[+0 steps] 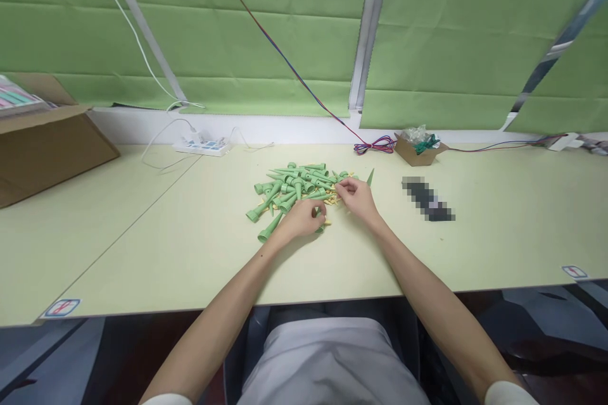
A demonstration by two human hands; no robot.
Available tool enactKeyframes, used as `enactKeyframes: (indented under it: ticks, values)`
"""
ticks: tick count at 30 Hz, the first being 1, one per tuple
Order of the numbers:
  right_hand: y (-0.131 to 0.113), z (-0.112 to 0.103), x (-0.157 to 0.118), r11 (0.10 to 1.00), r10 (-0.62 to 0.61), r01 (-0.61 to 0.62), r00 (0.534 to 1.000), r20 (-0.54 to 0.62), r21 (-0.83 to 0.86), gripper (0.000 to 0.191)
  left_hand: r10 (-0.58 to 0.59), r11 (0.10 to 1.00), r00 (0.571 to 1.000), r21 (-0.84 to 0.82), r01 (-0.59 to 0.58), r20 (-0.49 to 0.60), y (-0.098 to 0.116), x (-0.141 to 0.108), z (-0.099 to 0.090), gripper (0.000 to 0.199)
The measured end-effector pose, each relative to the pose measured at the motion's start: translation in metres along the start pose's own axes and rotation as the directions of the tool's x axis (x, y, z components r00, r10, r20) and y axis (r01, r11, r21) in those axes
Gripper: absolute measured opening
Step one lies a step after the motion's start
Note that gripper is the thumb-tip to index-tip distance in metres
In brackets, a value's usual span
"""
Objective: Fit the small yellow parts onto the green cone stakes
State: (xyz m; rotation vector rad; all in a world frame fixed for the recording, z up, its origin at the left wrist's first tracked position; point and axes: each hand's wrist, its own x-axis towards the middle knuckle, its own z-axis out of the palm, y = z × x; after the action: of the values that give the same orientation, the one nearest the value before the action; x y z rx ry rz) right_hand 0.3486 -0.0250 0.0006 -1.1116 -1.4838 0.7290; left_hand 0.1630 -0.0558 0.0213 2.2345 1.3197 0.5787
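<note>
A loose heap of green hollow plastic spikes [298, 188], each with a wide round collar and a pointed end, lies on the table. Small yellow plastic pieces [334, 200] are scattered among them. At the heap's near edge, my left hand [304, 218] is curled closed around a green spike, mostly hidden by the fingers. A yellow tip [327, 223] shows beside those fingers. My right hand [358, 198] is pinched closed at the heap's right side, over the yellow pieces; whatever its fingertips hold is too small to make out. Behind it a green point [370, 177] sticks up.
A large cardboard box [52, 145] stands at the left, and a white power strip [202, 144] lies at the back. A small carton [418, 149] holds plastic bags and green material. Coiled wires [375, 145] lie beside it. A blurred dark object [427, 199] is at the right.
</note>
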Motion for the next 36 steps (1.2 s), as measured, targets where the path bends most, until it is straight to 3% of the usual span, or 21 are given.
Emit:
enactKeyframes:
  ticks: [8,12,14,16,19,26,30,36]
  values:
    - [-0.001,-0.001,0.000,0.999,-0.025,0.025,1.000,-0.009,-0.028,0.021,0.060,0.976,0.992,-0.214,-0.036,0.108,0.007,0.000,-0.006,0.019]
    - [-0.001,-0.001,0.000,0.999,-0.040,0.039,0.999,-0.019,-0.026,0.021,0.049,0.925,0.999,-0.377,-0.049,-0.011,0.009,0.001,-0.007,0.026]
    - [0.000,-0.001,0.000,0.999,-0.048,0.048,0.999,-0.012,-0.010,0.021,0.012,0.939,0.988,-0.337,-0.065,-0.157,0.005,0.003,-0.005,0.027]
    - [0.000,0.000,0.000,0.998,-0.065,0.065,0.998,0.001,0.016,0.021,0.022,0.969,0.944,-0.224,-0.101,-0.331,-0.001,0.006,-0.003,0.026]
    - [-0.002,0.001,0.000,0.994,-0.091,0.090,0.996,0.022,0.056,0.022,0.028,0.990,0.905,-0.111,-0.082,-0.425,-0.008,0.009,-0.002,0.029]
    - [-0.007,0.001,-0.003,0.989,-0.122,0.116,0.991,0.061,0.087,0.020,-0.007,0.995,0.913,-0.090,-0.032,-0.407,-0.002,0.007,-0.002,0.034]
    - [-0.008,0.000,-0.003,0.990,-0.123,0.119,0.991,0.059,0.077,0.019,0.026,0.998,0.925,-0.036,-0.043,-0.378,-0.003,0.005,0.000,0.042]
    - [-0.008,0.000,-0.003,0.990,-0.129,0.124,0.989,0.071,0.066,0.019,0.063,0.998,0.926,0.010,-0.063,-0.372,-0.006,0.006,0.001,0.037]
